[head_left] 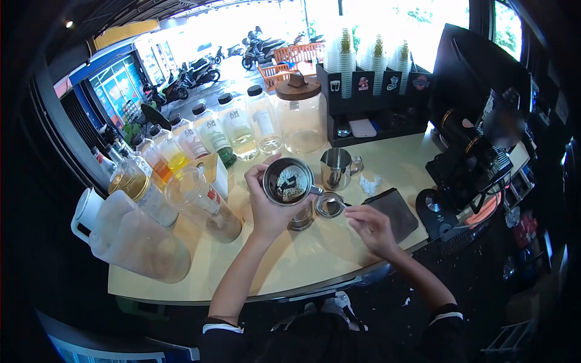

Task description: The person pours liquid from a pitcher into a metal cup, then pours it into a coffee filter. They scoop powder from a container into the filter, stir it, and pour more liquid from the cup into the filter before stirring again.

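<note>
My left hand (269,206) is wrapped round a metal cup (288,181), tilted so that its inside shows, with pale and dark matter at the bottom. In my right hand (372,228) the fingers pinch the thin handle of a small spoon, near a round metal lid or dish (329,204). Partly hidden below the held cup is a glass and metal vessel (301,219) on the counter. A steel pitcher (336,168) stands upright behind, its handle to the right.
A large plastic jug (139,239), a clear pitcher (203,202) and several bottles line the left side. Behind stand a wooden-lidded jar (301,118) and a black cup holder (378,100). A dark cloth or pad (393,215) and black equipment (469,145) are at the right.
</note>
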The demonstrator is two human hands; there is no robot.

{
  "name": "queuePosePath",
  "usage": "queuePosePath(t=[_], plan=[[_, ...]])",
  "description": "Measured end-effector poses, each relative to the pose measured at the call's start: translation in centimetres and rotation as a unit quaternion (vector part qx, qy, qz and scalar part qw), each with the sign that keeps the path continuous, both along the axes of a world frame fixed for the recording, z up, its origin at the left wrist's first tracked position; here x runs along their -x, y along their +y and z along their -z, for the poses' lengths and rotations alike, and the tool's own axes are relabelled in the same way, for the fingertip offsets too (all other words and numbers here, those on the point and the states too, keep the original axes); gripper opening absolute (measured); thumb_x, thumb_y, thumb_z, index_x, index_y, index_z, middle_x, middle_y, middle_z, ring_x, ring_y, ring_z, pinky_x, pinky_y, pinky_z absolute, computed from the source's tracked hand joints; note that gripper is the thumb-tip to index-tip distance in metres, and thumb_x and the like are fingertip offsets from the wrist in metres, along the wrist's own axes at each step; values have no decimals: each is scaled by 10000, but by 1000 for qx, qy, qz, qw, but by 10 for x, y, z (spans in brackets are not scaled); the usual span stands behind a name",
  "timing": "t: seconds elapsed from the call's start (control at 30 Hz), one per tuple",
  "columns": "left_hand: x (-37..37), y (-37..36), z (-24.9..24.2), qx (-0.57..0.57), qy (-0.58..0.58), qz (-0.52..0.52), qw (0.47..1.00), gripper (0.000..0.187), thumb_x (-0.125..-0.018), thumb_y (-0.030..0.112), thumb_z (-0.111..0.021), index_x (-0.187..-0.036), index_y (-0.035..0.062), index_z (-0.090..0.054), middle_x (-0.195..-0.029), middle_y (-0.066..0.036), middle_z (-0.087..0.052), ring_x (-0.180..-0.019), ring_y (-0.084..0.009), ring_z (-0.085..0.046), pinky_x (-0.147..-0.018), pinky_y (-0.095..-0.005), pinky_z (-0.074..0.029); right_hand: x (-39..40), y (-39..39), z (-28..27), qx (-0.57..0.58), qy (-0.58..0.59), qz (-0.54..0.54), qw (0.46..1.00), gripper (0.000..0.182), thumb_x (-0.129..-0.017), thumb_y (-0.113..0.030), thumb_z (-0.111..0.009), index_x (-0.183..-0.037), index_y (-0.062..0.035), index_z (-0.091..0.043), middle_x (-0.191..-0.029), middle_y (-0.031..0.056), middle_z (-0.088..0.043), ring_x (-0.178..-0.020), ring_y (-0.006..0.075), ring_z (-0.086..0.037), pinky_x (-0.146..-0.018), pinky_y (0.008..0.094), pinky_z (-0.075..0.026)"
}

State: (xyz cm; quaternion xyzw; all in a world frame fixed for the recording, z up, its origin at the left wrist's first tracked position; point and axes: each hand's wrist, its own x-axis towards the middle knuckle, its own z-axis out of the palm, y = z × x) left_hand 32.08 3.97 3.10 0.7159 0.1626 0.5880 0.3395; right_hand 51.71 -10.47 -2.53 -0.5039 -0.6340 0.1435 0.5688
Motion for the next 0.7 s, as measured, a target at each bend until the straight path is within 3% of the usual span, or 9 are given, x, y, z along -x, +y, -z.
queuePosePath(t=[0.17, 0.2, 0.33, 0.5, 0.63, 0.7], plan=[[-4, -4, 2, 11, 0, -45, 999, 894, -579, 165, -909, -1183, 67, -258, -1153, -133, -456, -1086, -205, -513, -925, -324, -432, 6, -4, 23, 4, -112, 4, 994, 166, -806, -22, -659, -971, -21, -641, -1091, 143, -627, -978, 294, -632, -820, 337, -513], [-3, -6, -1, -4, 19, -57, 998, 883, -599, 78, -881, -1202, 90, -236, -1161, -130, -470, -1093, -203, -530, -932, -316, -457, 5, -5, 27, 2, -134, -15, 991, 199, -791, 2, -644, -988, -23, -620, -1147, 152, -596, -1024, 316, -607, -850, 357, -502], [-4, -5, 0, 20, 16, -43, 999, 882, -627, 71, -863, -1247, 79, -235, -1196, -131, -454, -1108, -203, -522, -952, -324, -450, 7, -8, 34, 34, -168, -33, 985, 276, -768, 32, -617, -1037, -27, -594, -1191, 165, -558, -1068, 344, -565, -890, 398, -474], [-1, -10, -3, 86, -26, 57, 994, 902, -709, 66, -799, -1381, 21, -199, -1239, -153, -481, -1152, -215, -515, -975, -336, -441, 9, -8, 29, 60, -209, -25, 976, 282, -781, -1, -610, -1059, -26, -580, -1187, 158, -555, -1056, 346, -566, -880, 407, -472], [2, -7, 1, 77, -7, 42, 996, 891, -723, 66, -785, -1393, 13, -201, -1245, -156, -484, -1165, -219, -506, -988, -343, -428, 9, -6, -2, 103, -294, 14, 950, 285, -795, -40, -620, -1076, -27, -569, -1170, 160, -563, -1055, 343, -563, -906, 407, -452], [2, -4, 4, 66, 1, 46, 997, 870, -722, 69, -785, -1379, 10, -218, -1240, -152, -486, -1167, -222, -505, -997, -349, -419, -8, 11, -4, 48, -281, 49, 957, 276, -812, -36, -610, -1084, -22, -567, -1182, 172, -563, -1058, 345, -567, -916, 400, -450]])
